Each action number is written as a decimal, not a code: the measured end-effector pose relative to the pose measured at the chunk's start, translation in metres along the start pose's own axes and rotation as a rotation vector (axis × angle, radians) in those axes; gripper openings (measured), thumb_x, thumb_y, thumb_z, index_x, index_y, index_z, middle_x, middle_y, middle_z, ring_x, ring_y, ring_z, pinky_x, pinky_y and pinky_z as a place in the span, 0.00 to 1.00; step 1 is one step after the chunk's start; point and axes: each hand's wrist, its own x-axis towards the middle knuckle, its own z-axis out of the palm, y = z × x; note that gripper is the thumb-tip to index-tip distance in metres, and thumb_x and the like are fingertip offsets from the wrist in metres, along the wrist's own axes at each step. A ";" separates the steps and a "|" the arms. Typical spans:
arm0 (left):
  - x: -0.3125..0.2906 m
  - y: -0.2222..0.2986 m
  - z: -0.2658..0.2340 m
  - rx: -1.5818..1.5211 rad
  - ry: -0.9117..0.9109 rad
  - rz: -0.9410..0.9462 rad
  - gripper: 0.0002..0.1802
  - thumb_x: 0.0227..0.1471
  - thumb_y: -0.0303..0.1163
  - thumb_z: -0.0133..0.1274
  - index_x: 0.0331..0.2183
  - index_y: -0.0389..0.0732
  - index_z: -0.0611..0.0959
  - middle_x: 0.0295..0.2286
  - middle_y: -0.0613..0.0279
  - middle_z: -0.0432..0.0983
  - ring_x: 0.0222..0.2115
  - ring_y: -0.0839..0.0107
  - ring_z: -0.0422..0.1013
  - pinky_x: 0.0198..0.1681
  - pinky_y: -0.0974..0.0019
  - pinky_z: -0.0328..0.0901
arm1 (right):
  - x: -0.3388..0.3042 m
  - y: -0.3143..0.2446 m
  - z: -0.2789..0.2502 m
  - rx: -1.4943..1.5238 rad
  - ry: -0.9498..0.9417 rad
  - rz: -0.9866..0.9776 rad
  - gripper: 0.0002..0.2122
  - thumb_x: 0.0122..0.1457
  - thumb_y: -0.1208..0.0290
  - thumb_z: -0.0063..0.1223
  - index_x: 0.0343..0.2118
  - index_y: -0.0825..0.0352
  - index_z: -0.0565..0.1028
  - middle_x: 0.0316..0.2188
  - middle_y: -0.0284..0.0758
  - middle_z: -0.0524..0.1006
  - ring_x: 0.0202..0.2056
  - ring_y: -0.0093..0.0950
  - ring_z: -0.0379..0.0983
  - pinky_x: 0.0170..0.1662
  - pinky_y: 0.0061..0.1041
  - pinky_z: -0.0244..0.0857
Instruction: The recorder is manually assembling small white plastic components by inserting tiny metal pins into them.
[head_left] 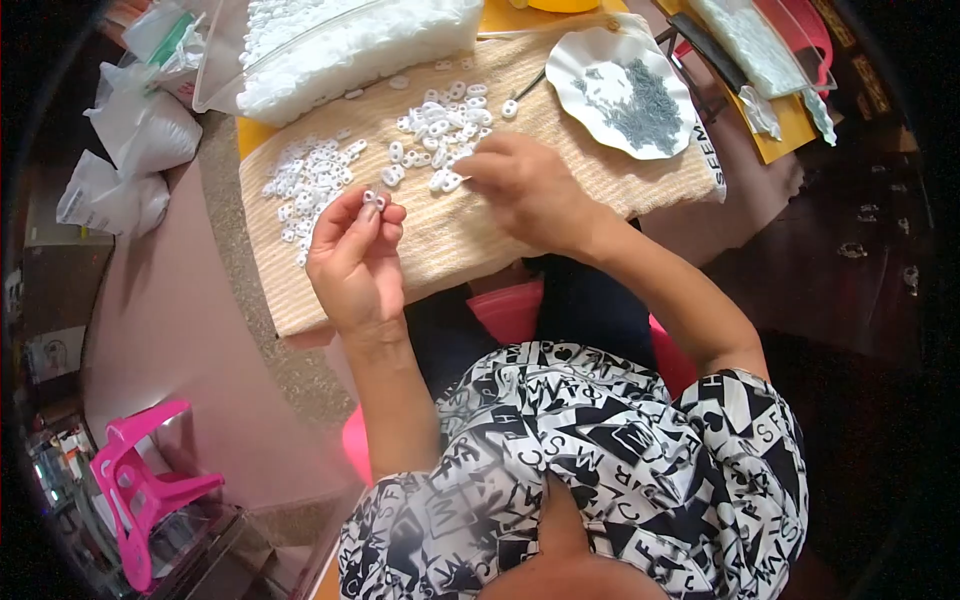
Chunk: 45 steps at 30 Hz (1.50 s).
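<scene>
Between the thumb and fingertips of my left hand (355, 260) is a small white two-holed plastic piece (373, 200), held just above the cloth. My right hand (530, 190) reaches in from the right, slightly blurred, its fingers drawn together at the near edge of a pile of white oval two-holed pieces (445, 118). One loose white piece (447, 182) lies right by those fingertips; whether they grip anything is hard to see. To the left spreads another heap of small white pieces (312, 172). A striped beige cloth (420, 235) lies under everything.
A scalloped white dish (565, 85) at the back right holds small dark grey and white bits. Beside it lies a dark thin tool (530, 86). At the back stands a clear bin (225, 60) full of white pieces. Plastic bags (150, 125) sit left; a pink stool (150, 480) lies lower left.
</scene>
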 end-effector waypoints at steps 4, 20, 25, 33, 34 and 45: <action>-0.003 0.000 -0.004 -0.027 -0.002 -0.081 0.10 0.44 0.16 0.45 0.33 0.30 0.74 0.27 0.51 0.71 0.26 0.67 0.69 0.27 0.75 0.65 | 0.019 -0.002 0.027 -0.221 -0.160 -0.068 0.04 0.42 0.75 0.52 0.22 0.66 0.70 0.20 0.38 0.66 0.28 0.35 0.66 0.31 0.32 0.62; -0.022 -0.017 0.026 -0.015 -0.109 -0.240 0.09 0.44 0.17 0.47 0.33 0.29 0.74 0.24 0.52 0.72 0.23 0.68 0.70 0.24 0.75 0.64 | -0.014 -0.005 -0.027 1.492 -0.162 0.896 0.12 0.52 0.76 0.49 0.39 0.74 0.70 0.24 0.34 0.71 0.23 0.19 0.67 0.25 0.13 0.61; -0.032 -0.023 0.038 0.030 -0.145 -0.284 0.08 0.45 0.17 0.47 0.33 0.29 0.74 0.24 0.52 0.72 0.23 0.70 0.70 0.24 0.75 0.65 | -0.029 -0.007 -0.034 1.422 -0.127 0.805 0.12 0.51 0.78 0.50 0.40 0.74 0.70 0.25 0.32 0.71 0.24 0.18 0.66 0.26 0.13 0.61; -0.037 -0.028 0.041 0.097 -0.180 -0.259 0.08 0.46 0.17 0.47 0.33 0.29 0.74 0.24 0.53 0.72 0.23 0.70 0.70 0.23 0.75 0.65 | -0.037 -0.010 -0.047 1.296 -0.114 0.781 0.12 0.50 0.77 0.50 0.39 0.73 0.71 0.24 0.31 0.71 0.22 0.16 0.66 0.23 0.13 0.60; -0.038 -0.028 0.042 0.100 -0.182 -0.259 0.08 0.46 0.17 0.47 0.33 0.29 0.74 0.24 0.53 0.72 0.23 0.70 0.70 0.23 0.75 0.65 | -0.038 -0.010 -0.048 1.298 -0.111 0.780 0.12 0.50 0.77 0.50 0.39 0.73 0.71 0.24 0.31 0.71 0.22 0.16 0.66 0.23 0.13 0.60; -0.041 -0.031 0.044 0.090 -0.207 -0.281 0.08 0.46 0.17 0.47 0.33 0.29 0.74 0.25 0.53 0.72 0.23 0.70 0.71 0.23 0.75 0.65 | -0.038 -0.010 -0.050 1.592 -0.128 0.897 0.08 0.50 0.80 0.48 0.35 0.72 0.71 0.25 0.34 0.73 0.26 0.21 0.71 0.29 0.16 0.66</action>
